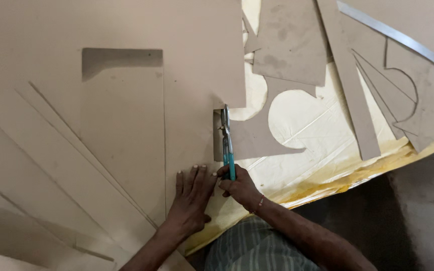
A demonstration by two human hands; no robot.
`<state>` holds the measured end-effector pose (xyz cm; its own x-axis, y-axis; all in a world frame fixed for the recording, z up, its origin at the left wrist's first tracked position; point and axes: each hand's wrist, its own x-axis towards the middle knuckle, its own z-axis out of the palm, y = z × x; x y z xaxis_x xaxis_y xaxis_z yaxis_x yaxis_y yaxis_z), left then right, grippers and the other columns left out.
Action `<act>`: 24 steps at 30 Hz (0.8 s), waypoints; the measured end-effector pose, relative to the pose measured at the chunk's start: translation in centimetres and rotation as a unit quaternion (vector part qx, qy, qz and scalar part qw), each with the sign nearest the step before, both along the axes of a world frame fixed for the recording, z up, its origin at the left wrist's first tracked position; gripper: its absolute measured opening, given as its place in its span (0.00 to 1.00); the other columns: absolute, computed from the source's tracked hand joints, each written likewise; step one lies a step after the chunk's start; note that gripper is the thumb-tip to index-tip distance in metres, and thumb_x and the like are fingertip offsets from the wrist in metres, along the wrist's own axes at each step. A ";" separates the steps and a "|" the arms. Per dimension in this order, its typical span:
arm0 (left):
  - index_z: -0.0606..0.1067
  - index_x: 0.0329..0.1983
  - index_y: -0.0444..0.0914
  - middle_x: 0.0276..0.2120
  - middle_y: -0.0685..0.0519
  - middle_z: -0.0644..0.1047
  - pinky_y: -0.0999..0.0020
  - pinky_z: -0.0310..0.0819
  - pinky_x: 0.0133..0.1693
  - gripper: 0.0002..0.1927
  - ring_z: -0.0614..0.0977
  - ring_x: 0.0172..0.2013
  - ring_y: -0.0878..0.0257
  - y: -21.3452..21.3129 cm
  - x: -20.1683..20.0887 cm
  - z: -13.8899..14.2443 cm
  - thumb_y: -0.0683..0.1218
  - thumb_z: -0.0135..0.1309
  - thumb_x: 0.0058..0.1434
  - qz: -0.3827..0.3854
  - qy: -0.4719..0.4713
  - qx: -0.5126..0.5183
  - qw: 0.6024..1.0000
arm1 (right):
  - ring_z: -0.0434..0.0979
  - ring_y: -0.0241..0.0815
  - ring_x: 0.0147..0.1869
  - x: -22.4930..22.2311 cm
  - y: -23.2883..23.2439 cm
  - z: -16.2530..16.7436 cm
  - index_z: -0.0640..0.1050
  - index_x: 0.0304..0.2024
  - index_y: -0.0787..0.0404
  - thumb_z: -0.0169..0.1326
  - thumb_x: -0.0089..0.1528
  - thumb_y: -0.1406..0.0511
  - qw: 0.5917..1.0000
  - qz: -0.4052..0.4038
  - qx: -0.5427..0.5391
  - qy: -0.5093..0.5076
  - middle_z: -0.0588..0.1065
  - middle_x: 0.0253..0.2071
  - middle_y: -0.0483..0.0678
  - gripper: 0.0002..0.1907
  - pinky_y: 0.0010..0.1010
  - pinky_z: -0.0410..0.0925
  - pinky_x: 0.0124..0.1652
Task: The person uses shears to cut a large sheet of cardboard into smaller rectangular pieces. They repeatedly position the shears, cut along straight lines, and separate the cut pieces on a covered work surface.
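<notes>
A: What's the right hand (239, 186) doing w/ the shears (227, 145)?

B: It's closing tight round the teal handles, blades pointing away from the body and biting into the edge of the big board (126, 65). The cut is running along the board's right side, just under a jagged notch.

A: And the left hand (192, 193)?

B: Lying flat, fingers spread, palm pressing the board down right beside the cut line. Not gripping anything, just weighing the sheet so it isn't shifting or lifting while the blades are working. The two hands are nearly touching, w/ the shears between them.

A: Why's the board lying like that?

B: It's sitting w/ its right edge next to the hands, so the cut stays w/in easy reach. It's overlapping long strips (71, 165) fanning out on the left.

A: Room to move?

B: Ahead of the blades, a little. A grey offcut (262, 140) w/ a curved bite out of it is lying just right of the shears, on the yellow plastic sheet (322, 150). Further right, more grey cut pieces (292, 40) and a metal ruler (398, 37) are crowding the top corner. Left side is all stacked board, so there's no bare surface there. Nearest the body the yellow sheet's edge is dropping off to dark floor (418, 211).
</notes>
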<state>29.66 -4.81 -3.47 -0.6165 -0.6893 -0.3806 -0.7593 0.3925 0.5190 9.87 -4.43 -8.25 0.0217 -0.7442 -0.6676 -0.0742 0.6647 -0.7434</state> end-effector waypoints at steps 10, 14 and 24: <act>0.65 0.67 0.39 0.65 0.36 0.65 0.35 0.51 0.67 0.36 0.62 0.68 0.40 -0.6 1.6 -4.8 0.41 0.59 0.53 -0.042 0.021 -0.259 0.965 | 0.78 0.37 0.36 -0.4 0.0 -0.3 0.71 0.47 0.64 0.56 0.57 0.70 1.000 0.019 -0.022 -0.006 0.74 0.42 0.47 0.16 0.31 0.76 0.31; 0.64 0.67 0.33 0.65 0.35 0.64 0.32 0.50 0.65 0.36 0.62 0.68 0.39 0.5 -0.3 -5.0 0.39 0.51 0.50 -0.026 0.004 -0.333 0.943 | 0.70 0.40 0.29 -1.5 0.4 -0.5 0.75 0.45 0.65 0.55 0.57 0.71 0.999 -0.011 -0.023 -0.033 0.71 0.31 0.49 0.13 0.29 0.68 0.26; 0.69 0.58 0.21 0.56 0.25 0.71 0.43 0.69 0.59 0.31 0.73 0.58 0.32 0.1 0.0 -2.7 0.41 0.51 0.50 -0.134 -0.025 -0.293 0.946 | 0.75 0.35 0.35 -5.6 1.2 -0.6 0.79 0.39 0.65 0.60 0.55 0.67 0.991 0.021 -0.125 -0.031 0.75 0.30 0.44 0.11 0.30 0.71 0.37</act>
<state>29.64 -4.69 -6.18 -0.7904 -0.6124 -0.0153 -0.6096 0.7837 0.1189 4.26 -3.19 -8.83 0.0905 -0.8841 -0.4584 -0.0468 0.4560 -0.8888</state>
